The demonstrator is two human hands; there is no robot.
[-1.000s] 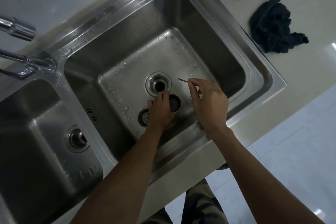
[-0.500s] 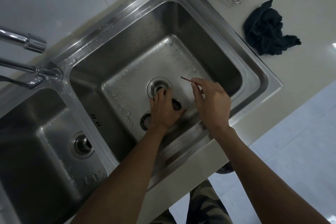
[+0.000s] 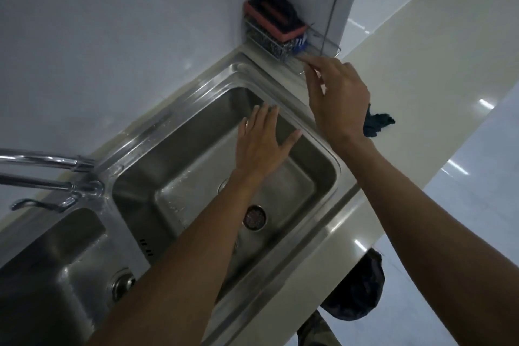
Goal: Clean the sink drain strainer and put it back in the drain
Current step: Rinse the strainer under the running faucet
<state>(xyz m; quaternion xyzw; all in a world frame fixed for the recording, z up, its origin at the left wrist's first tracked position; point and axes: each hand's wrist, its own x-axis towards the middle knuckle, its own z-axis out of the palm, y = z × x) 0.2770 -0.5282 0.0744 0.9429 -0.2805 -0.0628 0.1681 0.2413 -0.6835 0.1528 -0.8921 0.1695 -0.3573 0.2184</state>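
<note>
The round drain strainer (image 3: 254, 218), with dark reddish grime in it, lies on the floor of the right sink basin (image 3: 323, 177), just right of my left forearm. The arm covers the drain opening (image 3: 223, 184), so only a sliver of its rim shows. My left hand (image 3: 261, 146) hovers over the far part of the basin, flat, fingers spread, holding nothing. My right hand (image 3: 337, 98) is past the sink's far corner with its fingertips at the wire rack (image 3: 276, 46). Whether it still pinches the thin stick is unclear.
A pink and black sponge (image 3: 272, 17) sits in the rack by the wall. A dark cloth (image 3: 377, 123) lies on the counter behind my right wrist. The faucet (image 3: 42, 161) reaches in from the left above the second basin and its drain (image 3: 122, 284).
My left hand let go of the strainer and lifted toward the far side of the basin. My right hand went from beside the drain up to the rack. The view tilted toward the wall.
</note>
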